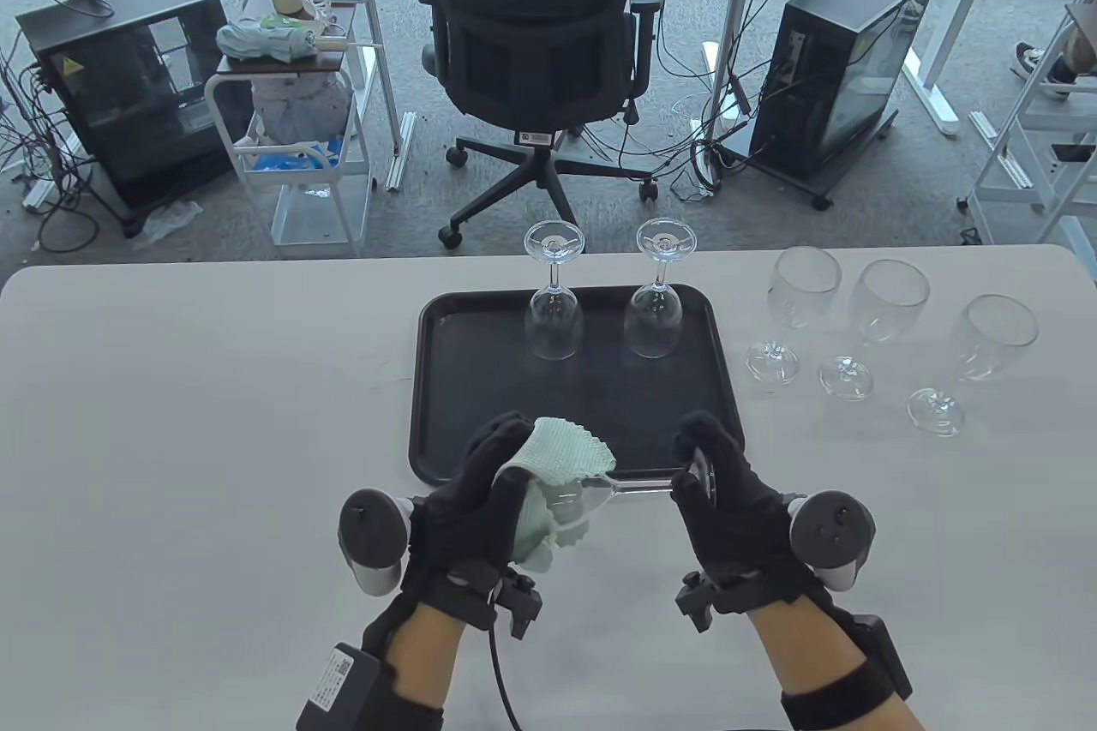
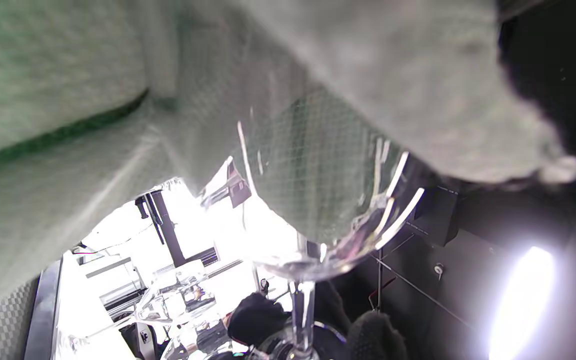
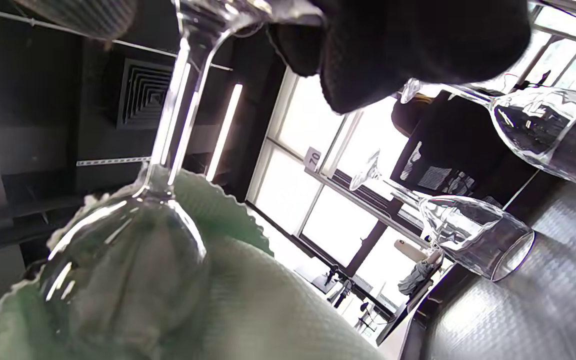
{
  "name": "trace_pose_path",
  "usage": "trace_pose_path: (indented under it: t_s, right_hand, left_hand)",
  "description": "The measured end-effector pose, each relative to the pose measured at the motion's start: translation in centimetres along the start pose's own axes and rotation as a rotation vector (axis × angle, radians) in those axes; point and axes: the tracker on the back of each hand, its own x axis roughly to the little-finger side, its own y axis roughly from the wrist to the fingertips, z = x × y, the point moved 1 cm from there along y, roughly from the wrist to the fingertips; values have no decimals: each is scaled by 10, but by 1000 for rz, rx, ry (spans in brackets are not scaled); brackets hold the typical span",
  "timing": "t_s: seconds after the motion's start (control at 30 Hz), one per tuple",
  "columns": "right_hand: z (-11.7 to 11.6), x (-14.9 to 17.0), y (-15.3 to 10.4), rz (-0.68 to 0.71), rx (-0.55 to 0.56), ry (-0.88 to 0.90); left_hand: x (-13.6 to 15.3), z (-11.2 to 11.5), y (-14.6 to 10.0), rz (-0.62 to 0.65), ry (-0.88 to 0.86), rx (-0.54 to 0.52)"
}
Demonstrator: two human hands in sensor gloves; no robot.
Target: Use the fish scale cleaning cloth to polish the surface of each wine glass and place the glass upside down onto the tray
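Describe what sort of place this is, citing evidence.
Probably an office or lab workspace, not a kitchen: an office chair, computer towers with trailing cables, and height-adjustable desks by big windows.

Office chair, 2 PC towers.

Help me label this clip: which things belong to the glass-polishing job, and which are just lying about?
Job:
- held wine glass
- cleaning cloth
- left hand, right hand
- black tray
- two upturned glasses
- three upright glasses

Lying about:
- office chair
- computer towers
- white cart
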Motion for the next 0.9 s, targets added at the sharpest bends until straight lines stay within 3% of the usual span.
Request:
trace_pose_path:
  t_s: [0.13, 0.23, 0.43, 0.7, 0.8, 0.9]
  right_hand:
    - [6, 7, 0, -59, 32, 14]
    - [11, 13, 1, -79, 50, -1]
    - [14, 19, 1, -106, 61, 19]
    - [12, 11, 1, -83, 54, -61]
    - [4, -8, 15, 0, 55, -231]
    - [-27, -31, 44, 118, -8, -465]
  left_hand:
    - [2, -41, -3, -3, -67, -190]
    - [-1, -85, -12, -8, -86, -334]
    - [-3, -140, -32, -33, -93, -467]
    - [0, -151, -36, -39, -139, -477]
    - [-4, -151, -33, -36, -122, -458]
    - [-6, -149, -31, -32, -110, -449]
